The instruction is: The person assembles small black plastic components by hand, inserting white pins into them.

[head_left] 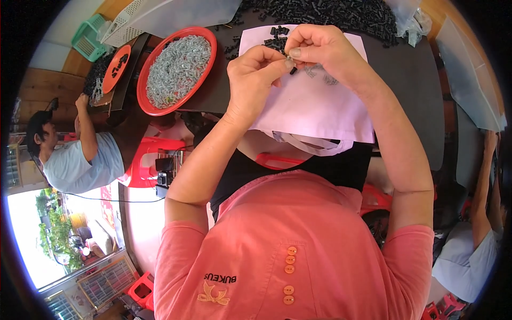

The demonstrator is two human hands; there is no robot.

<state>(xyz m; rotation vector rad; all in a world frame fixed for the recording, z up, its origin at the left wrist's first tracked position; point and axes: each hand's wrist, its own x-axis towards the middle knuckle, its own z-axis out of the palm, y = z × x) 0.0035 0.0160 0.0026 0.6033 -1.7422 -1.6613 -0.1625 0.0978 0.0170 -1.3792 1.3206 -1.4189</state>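
My left hand [252,80] and my right hand [326,52] meet fingertip to fingertip over a pale pink cloth [320,114]. Thumb and forefinger are pinched on each. A small black plastic piece [293,70] shows just below the left fingertips. What the right fingers pinch is mostly hidden by the tips. Beyond my hands, several black plastic pieces [278,33] lie on the cloth's far part. A few clear plastic pieces [329,80] rest on it beside my right wrist.
A red round tray [143,96] heaped with clear plastic pieces [178,69] stands left on the dark table [410,80]. Black pieces [330,13] are piled along the back. Co-workers sit at left [85,154] and right [466,256]. A green basket [88,40] is at far left.
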